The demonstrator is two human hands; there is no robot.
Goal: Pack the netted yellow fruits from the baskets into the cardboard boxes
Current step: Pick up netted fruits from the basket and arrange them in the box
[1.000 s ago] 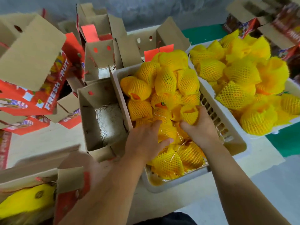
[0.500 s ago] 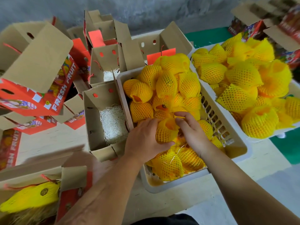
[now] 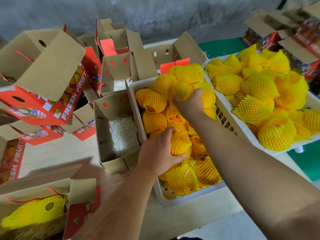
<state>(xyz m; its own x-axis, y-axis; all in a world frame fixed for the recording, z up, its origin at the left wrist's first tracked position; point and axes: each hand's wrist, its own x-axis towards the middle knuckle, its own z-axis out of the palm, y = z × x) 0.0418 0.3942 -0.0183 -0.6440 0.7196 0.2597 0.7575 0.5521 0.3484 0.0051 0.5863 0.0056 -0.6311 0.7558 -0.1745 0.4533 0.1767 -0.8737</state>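
1. Our left hand (image 3: 160,149) curls round one netted fruit (image 3: 180,144) near the 6 o'clock end of the near basket (image 3: 188,199); thumb below, fingers over the top.
2. Our right hand (image 3: 191,103) reaches to 12 o'clock and clamps on a second netted fruit (image 3: 181,91) high on the pile.
3. The open box (image 3: 105,135), lined with pale shredded paper (image 3: 123,134), stands touching the basket at 9 o'clock. It holds no fruit yet.
4. A second basket (image 3: 284,150) of netted fruits sits at 3 o'clock on the surface (image 3: 55,153).
5. We judge each fruit firm and fairly weighty, the foam net soft and springy, likely to slip if pinched alone. Best to cup the whole body, not the loose net ends.
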